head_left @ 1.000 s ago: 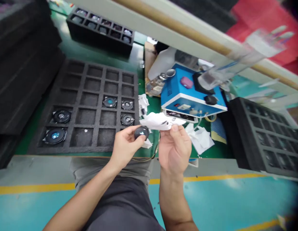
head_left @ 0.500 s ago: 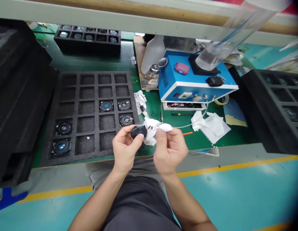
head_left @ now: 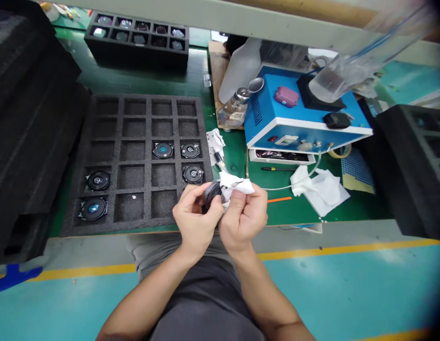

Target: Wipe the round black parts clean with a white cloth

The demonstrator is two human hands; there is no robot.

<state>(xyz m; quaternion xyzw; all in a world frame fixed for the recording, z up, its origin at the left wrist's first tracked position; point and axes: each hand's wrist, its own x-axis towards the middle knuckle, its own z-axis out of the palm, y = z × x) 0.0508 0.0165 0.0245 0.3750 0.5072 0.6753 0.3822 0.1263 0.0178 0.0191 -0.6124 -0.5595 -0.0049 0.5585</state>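
Note:
My left hand is closed on a round black watch case, gripping it by the edge with thumb and fingers. The case is tilted so its side shows. In my right hand a crumpled white wiping cloth with dark smudges is pinched, and it reaches against the right side of the case. Left of my hands lies a black foam tray with square pockets. Several similar round watch cases rest in some of its pockets.
A blue machine stands behind, beside a glass dispenser bottle. White wipes and an orange strip lie to the right. Foam stacks flank both sides: left stack, right stack. A shelf edge crosses above.
My right hand has moved left, closer to my left hand, bringing the cloth against the watch case. The case has turned so its side faces me more. The view has shifted slightly.

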